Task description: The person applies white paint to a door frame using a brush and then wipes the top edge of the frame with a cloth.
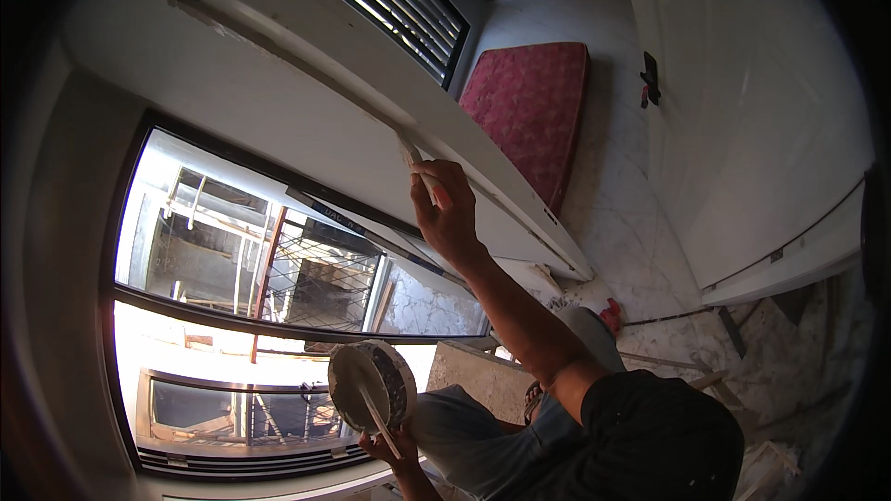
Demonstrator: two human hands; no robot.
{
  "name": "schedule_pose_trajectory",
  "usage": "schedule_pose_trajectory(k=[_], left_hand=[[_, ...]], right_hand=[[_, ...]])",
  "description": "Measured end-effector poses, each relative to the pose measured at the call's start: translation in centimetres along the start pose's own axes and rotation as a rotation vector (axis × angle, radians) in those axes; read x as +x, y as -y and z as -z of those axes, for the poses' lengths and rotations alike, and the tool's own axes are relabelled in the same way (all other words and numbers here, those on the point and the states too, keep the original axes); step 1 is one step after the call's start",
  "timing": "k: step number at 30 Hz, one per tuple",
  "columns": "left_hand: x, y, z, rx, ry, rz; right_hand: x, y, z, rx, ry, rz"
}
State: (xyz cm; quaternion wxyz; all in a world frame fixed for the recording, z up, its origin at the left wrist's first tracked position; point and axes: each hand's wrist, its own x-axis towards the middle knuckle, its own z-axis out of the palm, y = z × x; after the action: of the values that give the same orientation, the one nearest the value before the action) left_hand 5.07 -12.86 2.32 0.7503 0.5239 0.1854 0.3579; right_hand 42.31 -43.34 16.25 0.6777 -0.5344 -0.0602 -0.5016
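My right hand (445,211) is raised at the middle of the view, its fingers closed around a small paintbrush (408,150). The brush's pale tip meets the long edge of a white frame (343,97) beside the window. Lower down, my left hand (388,446) holds up a round, paint-stained bucket (351,385) from below. A thin pale stick (376,416) leans in the bucket, its lower end by my left fingers. Whether those fingers also grip the stick cannot be made out.
A dark-framed window (278,323) fills the left, with scaffolding outside. Beyond the frame, a red mattress (526,111) lies on the marble floor (608,195). A white door (742,130) with a dark handle (651,80) stands at right. Wood scraps lie at lower right.
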Motion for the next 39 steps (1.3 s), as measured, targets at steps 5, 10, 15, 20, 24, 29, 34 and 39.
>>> schedule_pose_trajectory(k=[5, 10, 15, 20, 24, 29, 34, 39], left_hand=[[-0.1, 0.0, -1.1, -0.022, -0.022, 0.048], [1.3, 0.8, 2.8, 0.035, -0.068, 0.001], [1.2, 1.4, 4.2, 0.223, 0.04, -0.094], [-0.9, -2.2, -4.0, -0.31, 0.137, 0.283], [-0.2, -2.0, -2.5, -0.321, 0.093, 0.296], [0.3, -0.4, 1.3, 0.45, 0.229, -0.142], [0.0, -1.7, -1.6, -0.302, 0.119, 0.3], [-0.2, -2.0, -1.9, -0.314, 0.095, 0.316]], right_hand=[[-0.1, -0.6, 0.4, -0.034, -0.002, 0.009], [-0.4, -0.6, 0.4, -0.011, 0.006, -0.01], [-0.6, -0.6, 0.3, -0.001, 0.005, -0.022], [-0.6, -1.1, 1.0, -0.034, 0.017, -0.016], [-0.6, -0.9, 0.8, -0.012, 0.015, -0.027], [-1.0, -0.7, 0.6, -0.006, 0.012, -0.035], [-1.0, -1.5, 1.2, -0.014, 0.014, -0.04], [-1.3, -1.5, 1.2, -0.022, 0.025, -0.033]])
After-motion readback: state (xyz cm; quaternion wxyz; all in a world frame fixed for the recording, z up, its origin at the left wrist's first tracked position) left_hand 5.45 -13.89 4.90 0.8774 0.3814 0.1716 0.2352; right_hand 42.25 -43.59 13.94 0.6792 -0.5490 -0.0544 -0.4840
